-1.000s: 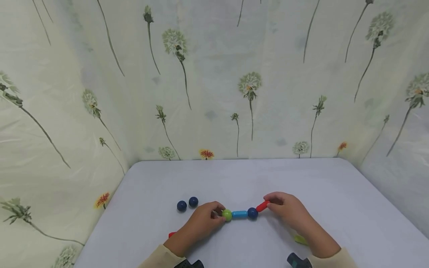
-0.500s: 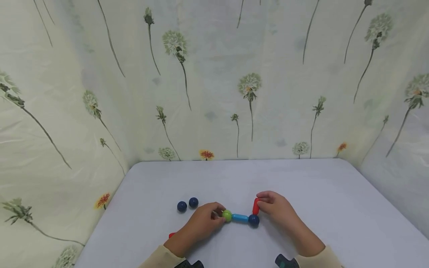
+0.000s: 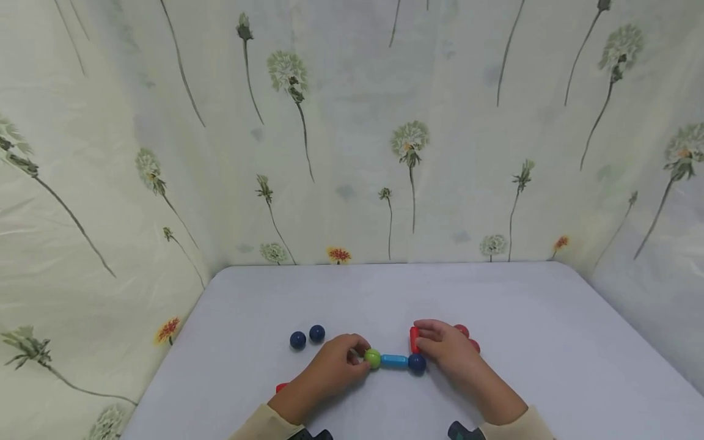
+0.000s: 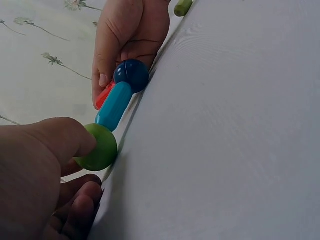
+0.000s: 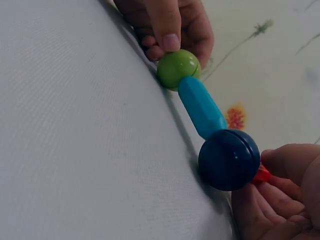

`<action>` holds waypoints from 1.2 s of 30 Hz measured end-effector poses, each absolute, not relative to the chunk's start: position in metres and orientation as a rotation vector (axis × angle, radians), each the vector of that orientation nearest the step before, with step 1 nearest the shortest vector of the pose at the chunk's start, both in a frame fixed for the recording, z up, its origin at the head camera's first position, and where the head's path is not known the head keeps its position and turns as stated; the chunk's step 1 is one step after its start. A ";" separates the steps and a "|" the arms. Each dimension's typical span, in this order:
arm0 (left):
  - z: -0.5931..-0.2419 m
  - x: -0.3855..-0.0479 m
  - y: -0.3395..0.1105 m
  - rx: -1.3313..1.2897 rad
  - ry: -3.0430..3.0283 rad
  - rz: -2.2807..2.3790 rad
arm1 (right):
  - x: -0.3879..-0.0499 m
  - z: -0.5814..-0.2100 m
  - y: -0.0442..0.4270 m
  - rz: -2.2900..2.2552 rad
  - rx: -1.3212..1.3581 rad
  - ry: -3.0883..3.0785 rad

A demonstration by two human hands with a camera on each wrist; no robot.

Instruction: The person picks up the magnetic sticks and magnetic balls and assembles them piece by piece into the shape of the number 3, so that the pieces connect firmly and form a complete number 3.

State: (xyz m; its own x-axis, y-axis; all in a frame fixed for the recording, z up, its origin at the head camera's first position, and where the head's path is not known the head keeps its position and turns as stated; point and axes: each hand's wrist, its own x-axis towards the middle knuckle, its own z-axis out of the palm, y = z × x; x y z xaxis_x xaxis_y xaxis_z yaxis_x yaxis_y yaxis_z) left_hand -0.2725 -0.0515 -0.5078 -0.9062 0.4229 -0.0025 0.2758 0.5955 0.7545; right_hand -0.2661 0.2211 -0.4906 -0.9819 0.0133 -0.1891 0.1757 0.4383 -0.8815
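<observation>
A green ball [image 3: 372, 359], a light blue rod [image 3: 394, 361] and a dark blue ball [image 3: 417, 363] are joined in a row low over the white table. From the dark blue ball a red rod [image 3: 414, 340] extends toward the back, roughly square to the blue one. My left hand [image 3: 334, 366] pinches the green ball between thumb and fingers. The red rod is held between thumb and fingers of my right hand [image 3: 452, 349], which hides part of it. In the right wrist view the dark blue ball [image 5: 229, 160] covers most of the red rod.
Two loose dark blue balls [image 3: 298, 340] lie beyond my left hand. Two red balls [image 3: 461, 330] show behind my right hand. A red piece [image 3: 281, 387] peeks out by my left forearm. A green piece [image 4: 183, 7] lies at the top of the left wrist view.
My right hand has moved left, swinging the red rod from pointing right to pointing backward. Two red balls have come into view behind that hand. The left hand keeps its pinch in place.
</observation>
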 end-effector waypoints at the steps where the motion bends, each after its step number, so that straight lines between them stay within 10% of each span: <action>1: -0.507 -0.272 -0.051 0.582 2.639 1.198 | -0.266 -0.490 0.221 -1.579 0.162 2.530; 36: -0.498 -0.277 -0.032 0.546 2.654 0.967 | -0.262 -0.496 0.223 -1.335 0.116 2.730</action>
State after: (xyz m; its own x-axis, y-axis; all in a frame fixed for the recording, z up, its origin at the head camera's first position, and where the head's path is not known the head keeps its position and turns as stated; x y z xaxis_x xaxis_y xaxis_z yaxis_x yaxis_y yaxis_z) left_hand -0.2773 -0.0316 -0.4982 -0.8944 0.4320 -0.1158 0.2564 0.7073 0.6588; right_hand -0.2616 0.2227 -0.4958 -0.9921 0.0242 -0.1230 0.1119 0.6126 -0.7824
